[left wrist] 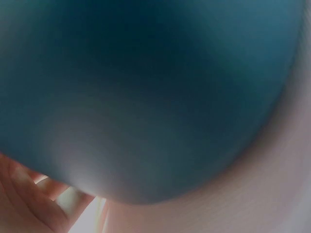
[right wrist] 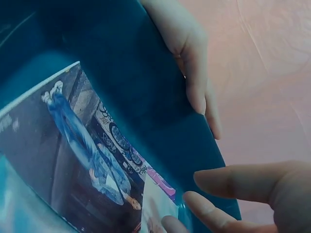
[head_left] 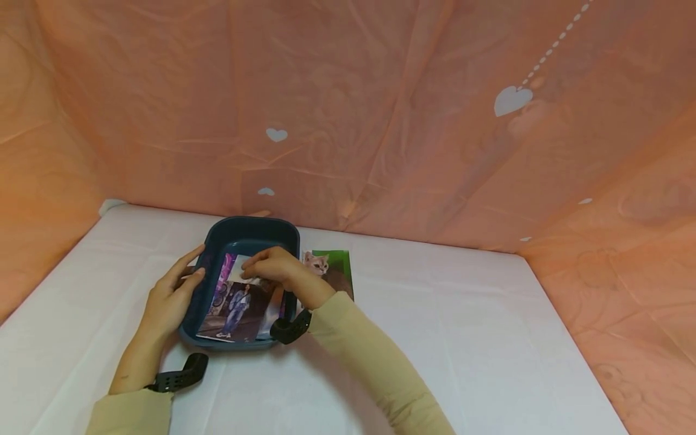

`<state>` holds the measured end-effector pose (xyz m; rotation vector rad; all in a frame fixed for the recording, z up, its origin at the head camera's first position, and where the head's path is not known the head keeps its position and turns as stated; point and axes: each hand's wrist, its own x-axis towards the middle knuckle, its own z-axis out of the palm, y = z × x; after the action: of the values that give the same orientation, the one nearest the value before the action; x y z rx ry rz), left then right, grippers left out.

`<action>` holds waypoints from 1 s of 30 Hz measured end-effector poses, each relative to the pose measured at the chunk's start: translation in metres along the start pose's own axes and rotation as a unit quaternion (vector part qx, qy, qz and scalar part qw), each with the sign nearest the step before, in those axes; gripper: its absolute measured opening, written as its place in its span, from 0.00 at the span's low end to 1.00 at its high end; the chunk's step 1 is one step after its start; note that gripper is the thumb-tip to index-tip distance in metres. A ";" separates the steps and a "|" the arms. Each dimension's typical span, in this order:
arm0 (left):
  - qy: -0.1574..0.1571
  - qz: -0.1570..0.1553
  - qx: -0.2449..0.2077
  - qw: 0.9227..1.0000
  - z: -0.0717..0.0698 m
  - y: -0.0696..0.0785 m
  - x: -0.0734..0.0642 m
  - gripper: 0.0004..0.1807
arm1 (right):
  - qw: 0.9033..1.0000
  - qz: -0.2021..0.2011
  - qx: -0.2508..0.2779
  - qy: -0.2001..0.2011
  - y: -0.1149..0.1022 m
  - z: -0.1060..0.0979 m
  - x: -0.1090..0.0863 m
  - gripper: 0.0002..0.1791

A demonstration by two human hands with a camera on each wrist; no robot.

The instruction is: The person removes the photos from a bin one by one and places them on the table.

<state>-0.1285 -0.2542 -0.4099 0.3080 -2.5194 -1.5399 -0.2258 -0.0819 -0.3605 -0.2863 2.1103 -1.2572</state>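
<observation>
A dark teal plastic basin (head_left: 251, 228) stands on the white table. My left hand (head_left: 169, 298) grips its left rim, thumb over the edge and fingers outside; the right wrist view shows this hand (right wrist: 187, 53) too. Inside the basin lie overlapping photos, the upper one a picture of a person in blue denim (head_left: 235, 308). Over a pale picture (head_left: 237, 269) at their far end, my right hand (head_left: 274, 266) reaches in from the right. Its fingers (right wrist: 233, 183) are apart and bent a little, fingertips at the pale picture. Blurred basin wall (left wrist: 146, 111) fills most of the left wrist view.
A cat picture with a green background (head_left: 339, 266) lies on the table just right of the basin, partly hidden by the right forearm. White cloth (head_left: 435, 314) covers the table. Orange sheeting with pale hearts (head_left: 348, 121) hangs behind and at both sides.
</observation>
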 end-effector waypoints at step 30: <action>0.004 -0.002 0.001 1.000 0.000 0.000 0.001 0.28 | 0.999 -0.026 -0.018 0.027 -0.001 0.001 -0.003 0.10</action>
<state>-0.1292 -0.2542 -0.4102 0.3178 -2.5161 -1.5339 -0.2229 -0.0810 -0.3587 -0.3291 2.1860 -1.2706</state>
